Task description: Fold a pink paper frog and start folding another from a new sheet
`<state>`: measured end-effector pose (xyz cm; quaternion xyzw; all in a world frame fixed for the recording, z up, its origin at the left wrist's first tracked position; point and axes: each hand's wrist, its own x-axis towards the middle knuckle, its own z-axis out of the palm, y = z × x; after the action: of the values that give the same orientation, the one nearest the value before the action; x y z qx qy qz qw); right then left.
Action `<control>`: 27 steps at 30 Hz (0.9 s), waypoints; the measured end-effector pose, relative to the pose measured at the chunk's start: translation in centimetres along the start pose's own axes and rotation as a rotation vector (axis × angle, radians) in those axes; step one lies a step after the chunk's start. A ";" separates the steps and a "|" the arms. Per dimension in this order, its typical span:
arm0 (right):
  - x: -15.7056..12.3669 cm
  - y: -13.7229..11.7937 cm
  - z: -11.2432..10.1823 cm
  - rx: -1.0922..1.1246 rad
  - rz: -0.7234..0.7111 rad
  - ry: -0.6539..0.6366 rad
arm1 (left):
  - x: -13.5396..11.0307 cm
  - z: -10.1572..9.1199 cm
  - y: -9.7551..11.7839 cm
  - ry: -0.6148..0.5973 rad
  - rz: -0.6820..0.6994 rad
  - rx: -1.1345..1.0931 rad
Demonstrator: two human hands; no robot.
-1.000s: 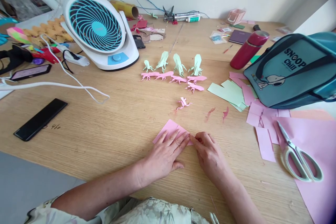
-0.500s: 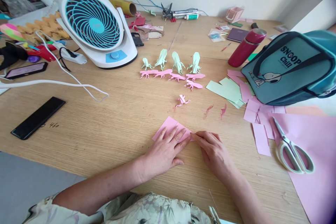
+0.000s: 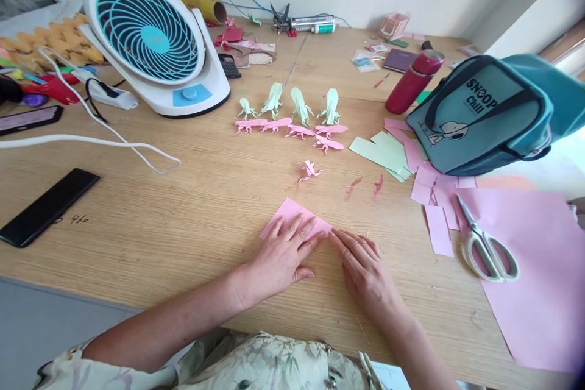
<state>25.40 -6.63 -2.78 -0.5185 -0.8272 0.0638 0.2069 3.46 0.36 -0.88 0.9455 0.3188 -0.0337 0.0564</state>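
Note:
A folded sheet of pink paper (image 3: 287, 209) lies on the wooden table in front of me. My left hand (image 3: 282, 255) rests flat on it with the fingers spread, covering its near part. At the paper's right corner, my right hand (image 3: 366, 267) has its fingers pressed together, the tips touching the corner; its thumb is mostly hidden. Just beyond the sheet stands a small pink origami figure (image 3: 310, 171). Farther back are several pink origami insects (image 3: 299, 130) in front of a row of green origami insects (image 3: 300, 106).
Scissors (image 3: 487, 244) lie on a large pink sheet (image 3: 539, 280) at right, near pink and green paper pieces (image 3: 381, 151). Behind them are a teal bag (image 3: 484, 109) and a red bottle (image 3: 414, 82). A fan (image 3: 153, 42), white cable (image 3: 114, 141) and black phone (image 3: 50, 206) occupy the left.
The view has shifted slightly to the right. My right hand's fingers have gone from a bent pinch to lying straighter at the paper's corner. My left hand keeps its place on the paper.

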 end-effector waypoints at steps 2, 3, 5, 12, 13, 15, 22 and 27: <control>0.1 -0.1 0.2 -0.024 -0.017 -0.039 | 0.0 0.1 0.0 0.004 -0.001 0.001; 0.1 -0.2 0.3 -0.039 -0.014 -0.048 | 0.0 0.1 0.0 0.008 -0.002 0.000; -0.1 -0.1 0.4 -0.061 -0.007 -0.064 | 0.0 0.2 0.0 0.014 -0.008 -0.004; -0.4 0.3 0.4 -0.045 0.010 -0.094 | -0.3 0.1 -0.4 0.015 0.004 -0.039; -0.3 0.3 0.4 -0.040 0.018 -0.094 | -0.4 0.1 -0.5 0.014 0.009 -0.047; -0.2 0.1 0.3 -0.040 0.038 -0.089 | -0.5 0.0 -0.7 0.010 0.019 -0.061; 0.3 -1.1 0.3 -0.100 0.085 -0.091 | -0.6 0.3 -1.0 0.026 0.042 -0.059; 0.3 -1.2 0.6 -0.124 0.072 -0.079 | -0.4 0.3 -0.7 0.002 0.037 -0.028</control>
<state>24.01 -6.89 -2.89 -0.5567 -0.8180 0.0400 0.1393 2.69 0.64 -1.21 0.9505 0.3017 -0.0272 0.0698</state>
